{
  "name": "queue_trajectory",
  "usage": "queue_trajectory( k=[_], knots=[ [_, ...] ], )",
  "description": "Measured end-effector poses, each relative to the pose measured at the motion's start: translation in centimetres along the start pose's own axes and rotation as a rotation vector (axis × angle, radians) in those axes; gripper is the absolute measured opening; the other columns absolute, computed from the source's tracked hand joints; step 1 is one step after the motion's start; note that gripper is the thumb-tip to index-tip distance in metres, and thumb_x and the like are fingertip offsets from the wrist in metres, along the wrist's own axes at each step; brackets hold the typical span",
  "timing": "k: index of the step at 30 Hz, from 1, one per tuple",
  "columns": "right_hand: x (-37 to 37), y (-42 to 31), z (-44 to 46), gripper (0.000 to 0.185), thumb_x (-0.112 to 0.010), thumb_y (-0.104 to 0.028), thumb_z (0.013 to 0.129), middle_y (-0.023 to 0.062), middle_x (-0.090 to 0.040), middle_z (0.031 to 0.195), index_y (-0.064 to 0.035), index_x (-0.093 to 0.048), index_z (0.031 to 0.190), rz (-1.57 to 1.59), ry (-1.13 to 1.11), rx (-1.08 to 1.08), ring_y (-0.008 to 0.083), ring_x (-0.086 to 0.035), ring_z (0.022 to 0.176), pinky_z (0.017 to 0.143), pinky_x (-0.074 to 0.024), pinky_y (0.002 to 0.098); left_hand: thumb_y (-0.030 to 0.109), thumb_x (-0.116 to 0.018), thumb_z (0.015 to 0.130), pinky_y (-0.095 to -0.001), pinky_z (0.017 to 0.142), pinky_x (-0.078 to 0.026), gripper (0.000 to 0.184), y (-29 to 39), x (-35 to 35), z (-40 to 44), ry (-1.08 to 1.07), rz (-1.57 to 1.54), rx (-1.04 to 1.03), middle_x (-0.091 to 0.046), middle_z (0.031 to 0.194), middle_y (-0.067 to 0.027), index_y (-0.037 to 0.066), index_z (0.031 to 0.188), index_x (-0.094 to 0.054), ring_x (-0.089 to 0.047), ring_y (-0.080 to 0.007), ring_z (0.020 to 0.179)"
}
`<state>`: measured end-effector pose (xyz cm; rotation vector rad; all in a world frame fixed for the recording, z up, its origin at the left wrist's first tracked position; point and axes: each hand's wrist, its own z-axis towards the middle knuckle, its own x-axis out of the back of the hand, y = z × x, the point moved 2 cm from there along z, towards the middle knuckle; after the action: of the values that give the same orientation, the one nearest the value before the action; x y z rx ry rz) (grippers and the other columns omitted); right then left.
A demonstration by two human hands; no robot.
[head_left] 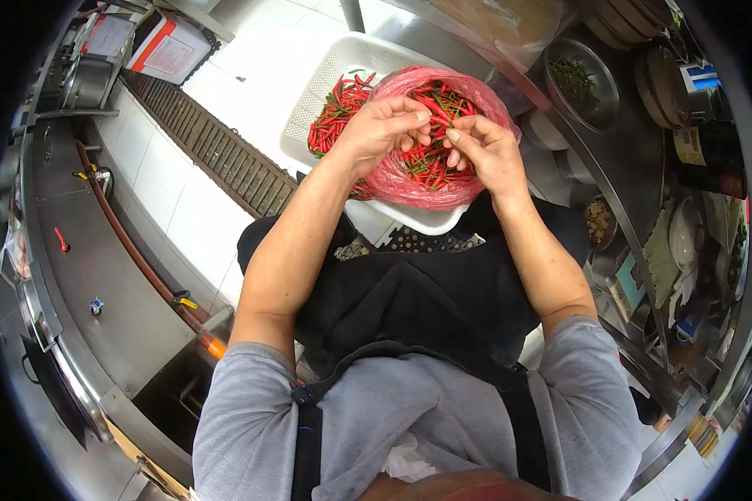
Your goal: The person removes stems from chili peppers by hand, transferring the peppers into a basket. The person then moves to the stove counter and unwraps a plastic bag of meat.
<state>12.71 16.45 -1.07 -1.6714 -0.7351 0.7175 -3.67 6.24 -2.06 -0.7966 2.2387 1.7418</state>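
Observation:
Over a pink plastic bag (497,104) full of red chili peppers, my two hands meet close together. The thumb and fingertips of my right hand (489,154) pinch the stem end of a red chili pepper (436,109). My left hand (383,132) has its thumb and forefinger pressed together right beside that pepper; what lies between them is too small to make out. The bag sits open in a white perforated plastic basket (309,100). Loose red chilies (332,125), some with green stems, are heaped in the basket left of the bag.
A floor drain grate (200,138) runs across the white tiles on the left. Beyond it stands a steel counter (100,275) with a pipe along its edge. To the right are steel shelves with a metal bowl of greens (572,83). A white and red box (171,50) stands at upper left.

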Motion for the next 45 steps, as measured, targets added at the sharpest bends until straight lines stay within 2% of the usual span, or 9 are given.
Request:
queue_trajectory(
  k=[6,10,18,27,32,40,42,43,45],
  knots=[
    [-0.4,-0.1,-0.4,0.014,-0.061,-0.007,0.09,0.0043,-0.065,0.078,0.0029,-0.064,0.099,-0.036,-0.058,0.041,0.0086,-0.058,0.058,0.052,-0.0451,0.0222,0.017,-0.06,0.092,-0.0246,0.063,-0.046,0.012,-1.5,0.6,0.5,-0.025,-0.207,0.069,-0.063,0.083,-0.0042,0.005,0.097,-0.061,-0.062,-0.0137,0.075],
    [-1.7,-1.8,-1.6,0.013,-0.059,-0.006,0.091,0.0046,-0.063,0.077,0.0036,-0.066,0.097,-0.354,-0.167,0.207,0.0084,-0.057,0.058,0.053,-0.0449,0.0227,0.016,-0.058,0.092,-0.0285,0.065,-0.049,0.011,-1.7,-0.1,0.4,0.043,-0.244,0.127,-0.063,0.083,-0.0059,0.005,0.096,-0.059,-0.062,-0.017,0.074],
    [-0.2,0.6,0.1,0.018,-0.059,-0.012,0.093,0.0066,-0.065,0.076,0.0039,-0.061,0.101,0.072,-0.071,-0.005,0.0104,-0.059,0.055,0.05,-0.046,0.0223,0.01,-0.054,0.089,-0.0284,0.066,-0.05,0.016,-0.2,0.4,0.3,-0.009,-0.277,0.073,-0.064,0.091,-0.0107,0.003,0.104,-0.056,-0.063,-0.0193,0.08],
    [0.0,0.8,0.1,0.018,-0.059,-0.015,0.093,0.0045,-0.065,0.076,0.0018,-0.062,0.099,-0.057,-0.045,-0.096,0.0092,-0.06,0.055,0.048,-0.0438,0.0201,0.005,-0.064,0.087,-0.0217,0.063,-0.047,0.022,-0.6,-0.2,0.4,-0.098,-0.05,-0.033,-0.064,0.088,-0.0043,0.004,0.108,-0.059,-0.06,-0.0102,0.076],
    [-0.4,0.8,0.0,0.018,-0.058,-0.012,0.092,0.0041,-0.065,0.077,0.0024,-0.063,0.101,-0.175,-0.04,-0.111,0.0083,-0.059,0.056,0.047,-0.0434,0.0216,0.01,-0.064,0.088,-0.021,0.063,-0.046,0.021,-0.6,-0.4,0.4,0.022,0.249,-0.095,-0.064,0.085,-0.0037,0.004,0.107,-0.06,-0.057,-0.0085,0.07],
    [-0.3,2.1,0.4,0.018,-0.055,-0.01,0.093,0.0071,-0.068,0.084,0.0023,-0.062,0.103,-0.129,-0.063,0.018,0.0107,-0.06,0.06,0.053,-0.0491,0.0233,0.018,-0.064,0.089,-0.0223,0.062,-0.044,0.024,-0.8,-0.8,0.3,-0.017,0.254,-0.088,-0.062,0.086,-0.0039,0.003,0.107,-0.059,-0.057,-0.0102,0.072],
    [-0.2,2.3,-0.2,0.019,-0.057,-0.012,0.092,0.0081,-0.068,0.086,0.0013,-0.063,0.103,-0.371,0.004,0.048,0.0138,-0.062,0.068,0.056,-0.0517,0.027,0.02,-0.064,0.089,-0.0232,0.062,-0.044,0.026,-0.7,-1.6,0.0,0.029,0.215,-0.128,-0.062,0.086,-0.0036,0.003,0.109,-0.058,-0.055,-0.01,0.071],
    [1.6,5.5,0.8,0.017,-0.059,-0.014,0.09,0.0075,-0.069,0.085,-0.0021,-0.065,0.101,0.53,0.0,-0.253,0.0142,-0.064,0.073,0.062,-0.0532,0.0306,0.018,-0.064,0.09,-0.0228,0.061,-0.045,0.023,-0.7,-1.6,0.9,0.051,0.263,-0.118,-0.064,0.091,-0.0046,0.004,0.107,-0.058,-0.06,-0.0108,0.08],
    [1.2,3.3,-0.9,0.011,-0.063,-0.016,0.086,0.0084,-0.067,0.079,-0.0069,-0.066,0.092,-0.521,0.154,0.285,0.0198,-0.063,0.07,0.066,-0.0515,0.0356,0.018,-0.061,0.092,-0.0204,0.057,-0.041,0.02,-0.9,-1.6,1.7,0.042,0.214,-0.056,-0.063,0.086,-0.0038,0.005,0.106,-0.059,-0.057,-0.0106,0.07]
  ],
)
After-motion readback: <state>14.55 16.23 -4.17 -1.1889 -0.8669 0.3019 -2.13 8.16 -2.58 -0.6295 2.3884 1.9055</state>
